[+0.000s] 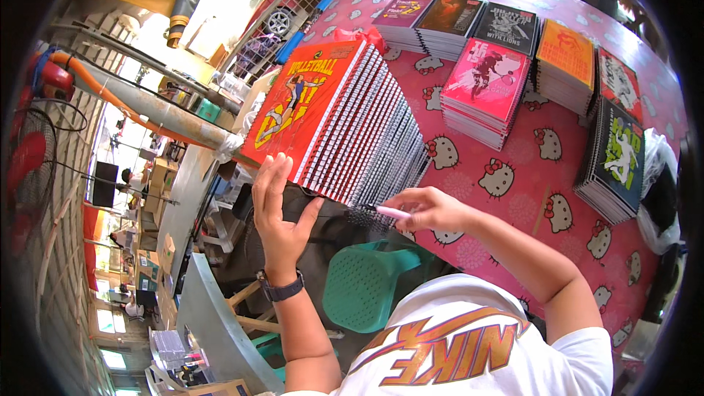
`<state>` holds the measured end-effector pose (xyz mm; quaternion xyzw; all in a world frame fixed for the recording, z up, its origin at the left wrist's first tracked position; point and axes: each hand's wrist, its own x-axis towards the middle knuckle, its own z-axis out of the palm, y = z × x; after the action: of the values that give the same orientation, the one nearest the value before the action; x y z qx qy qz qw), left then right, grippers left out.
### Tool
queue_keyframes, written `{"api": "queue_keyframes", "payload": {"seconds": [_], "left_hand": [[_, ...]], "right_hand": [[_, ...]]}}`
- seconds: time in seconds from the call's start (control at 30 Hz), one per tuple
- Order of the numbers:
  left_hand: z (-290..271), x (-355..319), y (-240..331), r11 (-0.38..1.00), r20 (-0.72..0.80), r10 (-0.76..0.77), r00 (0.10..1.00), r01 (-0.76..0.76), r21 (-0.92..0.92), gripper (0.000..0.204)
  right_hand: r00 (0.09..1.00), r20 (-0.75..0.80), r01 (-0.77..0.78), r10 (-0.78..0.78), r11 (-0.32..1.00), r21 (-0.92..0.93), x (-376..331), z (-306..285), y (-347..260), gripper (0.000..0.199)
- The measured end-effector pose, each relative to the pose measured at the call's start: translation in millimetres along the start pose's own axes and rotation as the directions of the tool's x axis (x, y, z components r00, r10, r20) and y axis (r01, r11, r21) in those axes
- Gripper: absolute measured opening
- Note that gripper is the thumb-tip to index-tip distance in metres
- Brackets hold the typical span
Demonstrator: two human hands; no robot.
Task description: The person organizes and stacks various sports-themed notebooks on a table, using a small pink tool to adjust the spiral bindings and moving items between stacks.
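Note:
A tall stack of spiral-bound notebooks (301, 95) with red-orange covers stands at the table's near left edge, its wire bindings facing right. My left hand (282, 227) is open, its fingers stretched up against the near side of the stack's top and its thumb apart. In my right hand (436, 209) is a pale pink, stick-like tool (394, 213), gripped between thumb and fingers. Its tip points left, close to the lower wire bindings. Whether it touches them I cannot tell.
More notebook stacks stand on the pink patterned tablecloth (469, 238): a pink one (485, 77), an orange one (565, 51) and a dark one (620, 147) among them. A green stool (359, 286) is below the table edge. At left runs a pole (147, 95) with an orange hose.

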<state>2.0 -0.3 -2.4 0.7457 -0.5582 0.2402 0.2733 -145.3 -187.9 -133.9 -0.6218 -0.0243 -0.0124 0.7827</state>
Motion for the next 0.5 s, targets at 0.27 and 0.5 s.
{"api": "queue_keyframes", "payload": {"seconds": [0.27, 0.5], "left_hand": [[-29.9, 35.2, -107.8, 0.669, 0.14, -0.414, 0.899, 0.405, -0.623, 0.07], [-1.0, 91.2, -169.2, 0.058, 0.729, -0.189, 0.658, 0.748, -0.661, 0.079]], "right_hand": [[0.924, -0.376, -0.354, -0.063, 0.223, -0.908, -111.0, -24.3, 79.5, 0.059], [0.954, -0.296, 0.146, 0.057, 0.772, 0.618, -6.4, 42.5, -30.6, 0.043]]}}
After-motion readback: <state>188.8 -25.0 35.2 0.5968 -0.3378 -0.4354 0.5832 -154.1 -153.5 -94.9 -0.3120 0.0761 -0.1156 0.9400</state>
